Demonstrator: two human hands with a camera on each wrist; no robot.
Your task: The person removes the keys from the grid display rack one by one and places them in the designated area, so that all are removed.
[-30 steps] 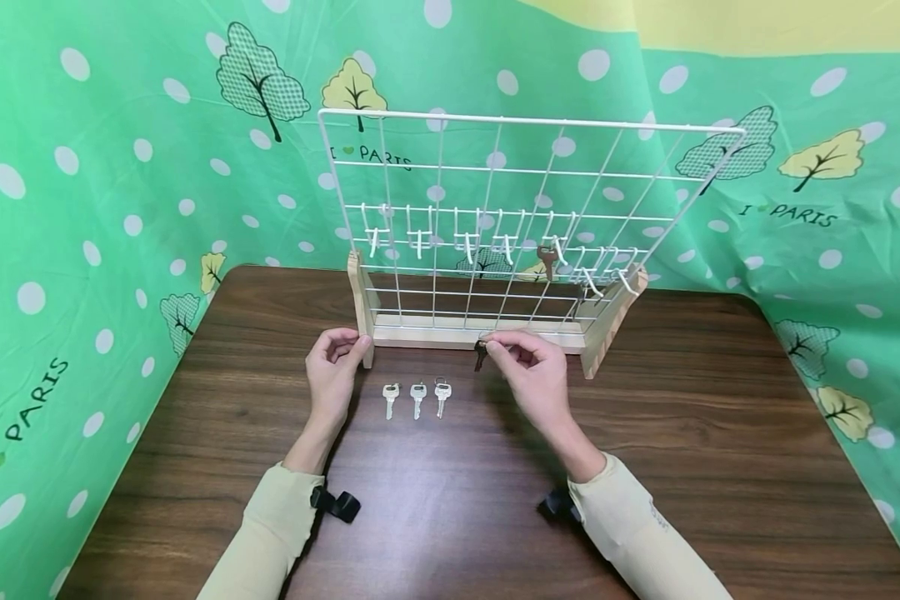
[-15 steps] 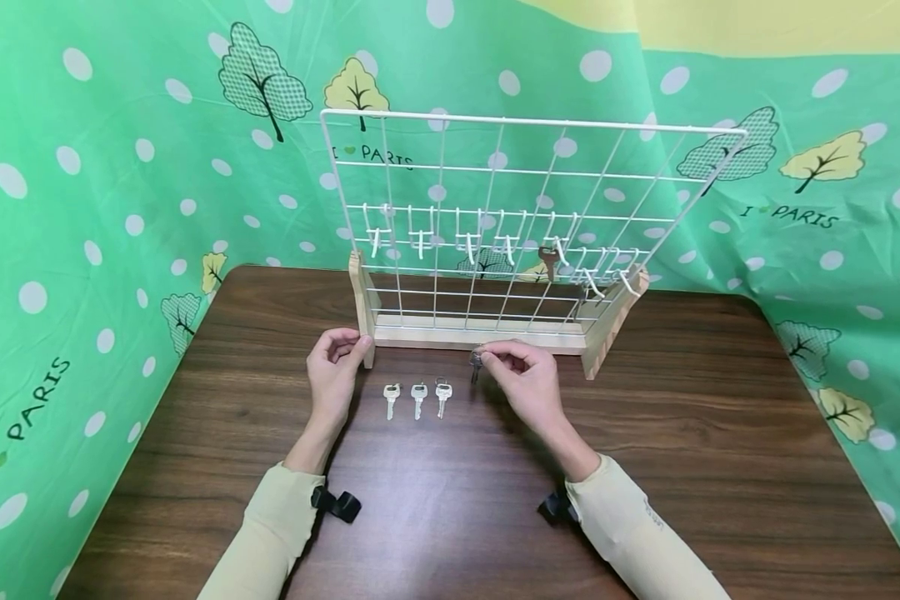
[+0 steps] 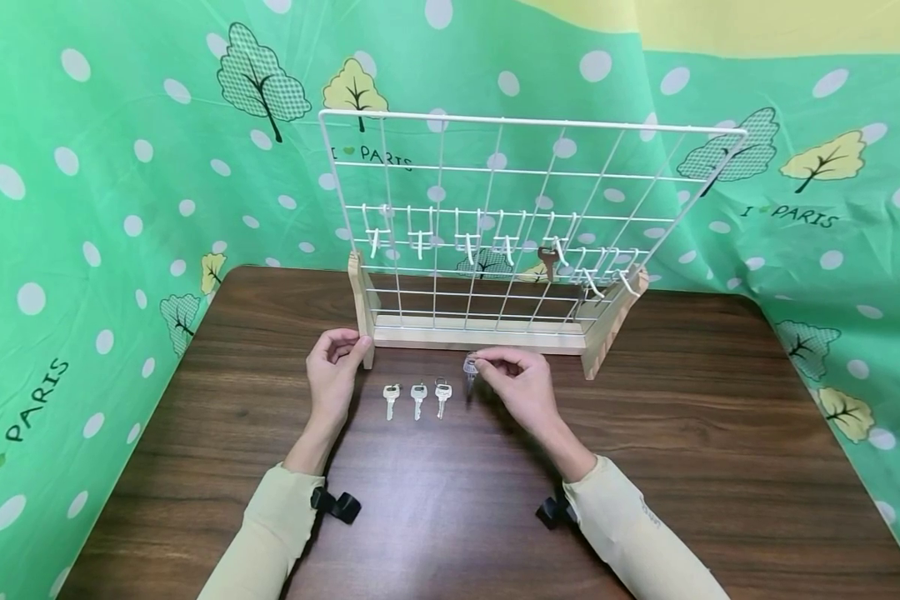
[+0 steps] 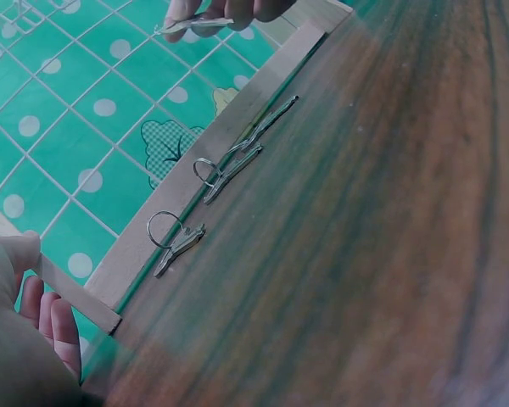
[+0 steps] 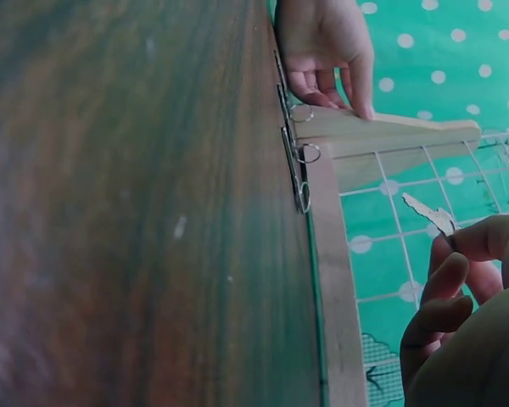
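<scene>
In the head view, my right hand (image 3: pixel 521 385) pinches a silver key (image 3: pixel 470 367) between thumb and fingers, held above the table with its blade pointing down. The right wrist view shows that same key (image 5: pixel 430 212) jutting from the fingertips. My left hand (image 3: pixel 332 371) grips the left wooden leg (image 3: pixel 363 310) of a white wire grid rack (image 3: pixel 532 122), thumb on one side and fingers on the other. Between the hands, a silver key (image 3: pixel 391 401), a middle key (image 3: pixel 418 400) and a right key (image 3: pixel 442 399) lie in a row, with small rings.
Several white hooks (image 3: pixel 420 242) are clipped across the grid. A brown key (image 3: pixel 547 262) hangs at one hook toward the right, and something dark hangs near the lower right hook (image 3: pixel 592 287). A wooden base bar (image 3: pixel 480 337) joins the legs. Green printed cloth (image 3: pixel 150 108) surrounds the table (image 3: pixel 682 433).
My right hand has moved slightly left and toward me with the key, whose face now catches the light. The left hand stays on the rack's leg.
</scene>
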